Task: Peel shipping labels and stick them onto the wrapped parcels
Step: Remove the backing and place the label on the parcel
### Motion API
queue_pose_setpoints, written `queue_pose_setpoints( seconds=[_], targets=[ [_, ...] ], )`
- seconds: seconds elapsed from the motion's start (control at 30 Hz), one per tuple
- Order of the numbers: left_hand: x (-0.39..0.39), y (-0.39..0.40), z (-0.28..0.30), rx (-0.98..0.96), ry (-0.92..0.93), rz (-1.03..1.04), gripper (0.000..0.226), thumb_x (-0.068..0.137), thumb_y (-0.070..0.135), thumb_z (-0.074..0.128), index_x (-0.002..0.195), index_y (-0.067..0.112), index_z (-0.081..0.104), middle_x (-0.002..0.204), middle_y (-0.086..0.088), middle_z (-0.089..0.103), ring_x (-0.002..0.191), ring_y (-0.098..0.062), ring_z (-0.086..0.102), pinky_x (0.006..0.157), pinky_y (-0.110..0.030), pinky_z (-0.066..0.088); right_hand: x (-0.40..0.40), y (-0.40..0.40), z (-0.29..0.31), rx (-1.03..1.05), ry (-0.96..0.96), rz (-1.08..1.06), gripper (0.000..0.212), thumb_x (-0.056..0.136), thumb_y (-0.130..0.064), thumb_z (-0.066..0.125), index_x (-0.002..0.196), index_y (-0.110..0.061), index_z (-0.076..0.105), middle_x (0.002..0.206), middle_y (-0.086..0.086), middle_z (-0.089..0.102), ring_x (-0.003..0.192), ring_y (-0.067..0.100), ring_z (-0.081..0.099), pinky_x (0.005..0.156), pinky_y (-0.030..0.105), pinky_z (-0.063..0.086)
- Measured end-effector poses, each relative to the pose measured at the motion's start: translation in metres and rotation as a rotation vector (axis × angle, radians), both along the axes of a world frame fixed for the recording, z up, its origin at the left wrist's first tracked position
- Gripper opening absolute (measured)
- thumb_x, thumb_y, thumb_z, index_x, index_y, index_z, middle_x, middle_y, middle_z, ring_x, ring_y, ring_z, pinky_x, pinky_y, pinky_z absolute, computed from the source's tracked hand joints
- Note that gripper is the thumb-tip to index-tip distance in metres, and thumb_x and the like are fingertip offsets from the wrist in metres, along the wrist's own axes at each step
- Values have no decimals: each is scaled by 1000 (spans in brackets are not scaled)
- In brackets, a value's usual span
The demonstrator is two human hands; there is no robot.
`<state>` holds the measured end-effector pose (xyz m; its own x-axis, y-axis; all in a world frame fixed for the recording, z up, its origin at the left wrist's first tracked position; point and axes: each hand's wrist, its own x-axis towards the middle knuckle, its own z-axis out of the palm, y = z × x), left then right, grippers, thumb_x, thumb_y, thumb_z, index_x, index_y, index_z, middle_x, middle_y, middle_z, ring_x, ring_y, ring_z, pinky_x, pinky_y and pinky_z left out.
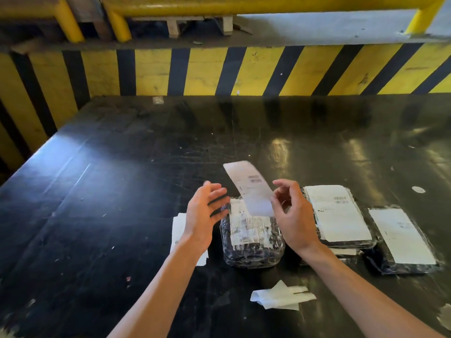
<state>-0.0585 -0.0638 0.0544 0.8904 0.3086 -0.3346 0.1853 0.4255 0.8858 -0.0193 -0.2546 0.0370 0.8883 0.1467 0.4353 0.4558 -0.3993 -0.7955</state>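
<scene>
My right hand (291,218) pinches the lower edge of a white shipping label (249,185), which stands up over the table. Below it lies a clear-wrapped dark parcel (252,250) with old printed stickers on top. My left hand (205,215) hovers at the parcel's left edge with fingers spread and nothing in it. Right of my right hand sits a labelled parcel (339,213) on a stack. A second labelled parcel (402,240) lies farther right.
White label sheets (177,230) lie under my left wrist. Crumpled backing paper (280,298) rests near the front edge of the black table (109,191). A yellow-and-black striped wall (244,69) runs along the far side.
</scene>
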Motion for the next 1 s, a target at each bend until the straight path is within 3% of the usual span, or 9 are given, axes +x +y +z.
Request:
queue_pose_setpoints(
  seconds=[0.1,0.2,0.5,0.6,0.77,0.9,1.0],
  targets=[
    [1,-7,-20,364,25,-47,24,99,21,57,123,24,58,109,0,70,104,-17,66,86,-34,56,-1,-2,0,53,113,13,35,92,-8,68,117,-25,51,95,-13,63,89,2,61,74,12,50],
    [1,-17,-34,503,30,-100,28,98,24,59,125,32,56,106,5,70,99,-11,66,76,-23,51,-1,-1,-2,130,214,30,33,91,-9,69,118,-20,54,101,-9,65,91,3,63,75,15,53],
    [3,-20,-51,551,75,-92,25,97,20,60,122,26,59,90,-3,73,91,-14,71,76,-28,60,8,-2,-25,325,685,-13,43,91,-7,68,126,-21,49,93,13,69,91,23,70,73,29,55],
    [10,-21,-48,567,61,-90,27,97,18,60,122,29,59,91,-6,72,92,-17,70,80,-35,61,16,0,-28,341,724,-19,41,92,-5,66,128,-18,50,95,16,68,94,25,69,75,31,56],
    [24,-20,-44,603,19,-47,29,97,19,60,124,31,59,89,-4,73,89,-14,71,78,-32,61,30,3,-21,358,694,-5,34,93,-5,65,123,-16,58,97,14,68,93,23,69,74,30,57],
    [22,-22,-56,645,109,-88,31,97,19,59,127,27,59,88,-4,73,88,-18,71,76,-38,62,26,2,-33,319,748,-27,34,93,-2,63,123,-15,59,95,9,68,95,21,68,72,26,55],
    [16,-26,-68,667,200,-153,34,99,19,57,132,24,55,87,3,69,82,-12,68,61,-24,58,21,-1,-52,264,837,-54,37,92,0,63,128,-11,58,91,8,65,91,20,65,68,24,50]
  ],
)
